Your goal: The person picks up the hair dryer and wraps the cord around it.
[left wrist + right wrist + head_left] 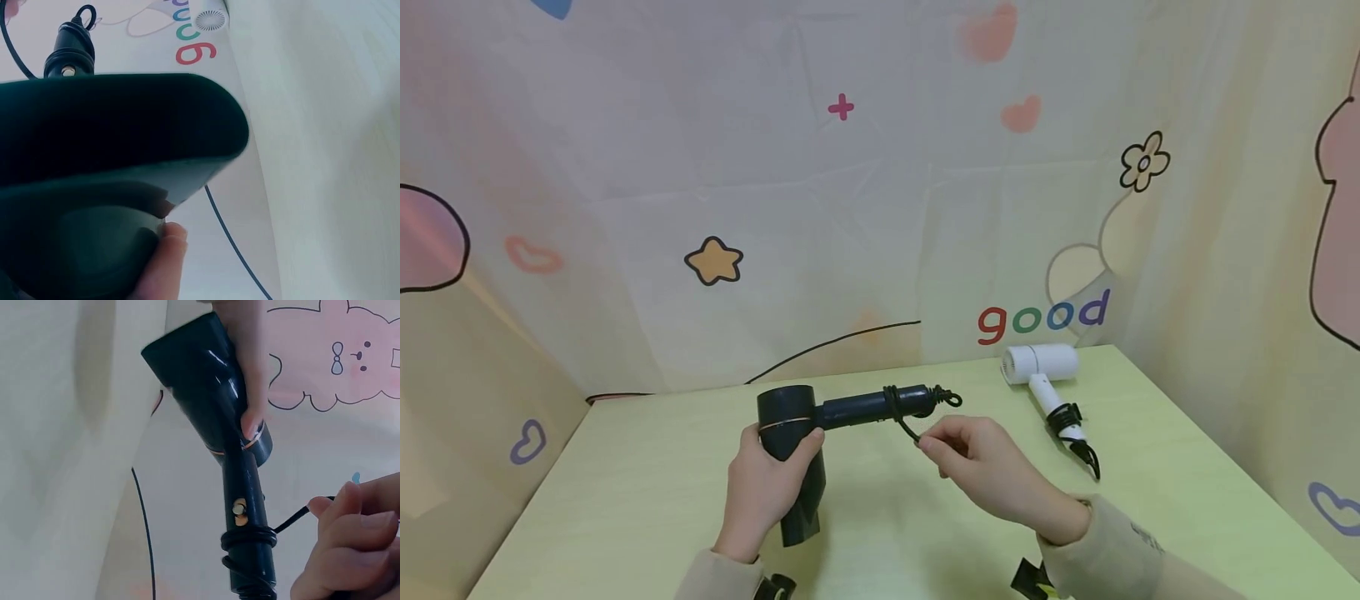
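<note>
A black hair dryer [857,409] is held above the table, its handle pointing right. My left hand [763,492] grips its body, the thumb lying across the front near the handle. In the left wrist view the nozzle [125,125] fills much of the picture and hides most of that hand. The black cord [247,537] is wound around the handle, with a small loop at the handle's end. My right hand [992,467] pinches a stretch of cord just below the handle, pulled taut in the right wrist view.
A white hair dryer [1051,364] lies at the table's back right, its black cord [1063,419] bundled around the handle. A patterned curtain [850,208] hangs behind the pale table [647,467].
</note>
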Demonstrator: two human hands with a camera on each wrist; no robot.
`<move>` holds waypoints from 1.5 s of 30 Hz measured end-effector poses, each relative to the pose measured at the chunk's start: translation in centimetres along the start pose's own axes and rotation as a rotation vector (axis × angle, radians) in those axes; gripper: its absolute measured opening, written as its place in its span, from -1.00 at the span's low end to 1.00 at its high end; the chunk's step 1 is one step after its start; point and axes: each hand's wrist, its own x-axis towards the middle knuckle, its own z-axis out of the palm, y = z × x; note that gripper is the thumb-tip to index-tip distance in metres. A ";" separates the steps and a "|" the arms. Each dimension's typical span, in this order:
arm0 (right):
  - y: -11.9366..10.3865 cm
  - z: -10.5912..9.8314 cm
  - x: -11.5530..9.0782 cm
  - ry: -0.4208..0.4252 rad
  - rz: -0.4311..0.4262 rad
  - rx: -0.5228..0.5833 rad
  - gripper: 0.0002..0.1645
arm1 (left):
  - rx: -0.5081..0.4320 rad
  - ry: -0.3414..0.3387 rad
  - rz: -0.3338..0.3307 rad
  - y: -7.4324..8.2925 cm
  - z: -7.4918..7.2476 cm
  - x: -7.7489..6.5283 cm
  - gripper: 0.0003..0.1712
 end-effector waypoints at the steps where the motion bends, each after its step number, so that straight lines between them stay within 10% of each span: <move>1: 0.1 0.2 -0.2 -0.001 -0.001 0.006 -0.78 | -0.003 0.005 -0.002 0.0 -0.1 0.1 0.07; 29: 8.2 3.9 -0.1 -0.120 0.114 0.173 -0.66 | -0.142 0.006 -0.093 -0.2 -2.0 0.4 0.04; 45: 10.3 2.8 2.2 -0.131 0.151 -0.021 -0.69 | -0.229 -0.070 -0.129 0.6 -2.7 -0.8 0.06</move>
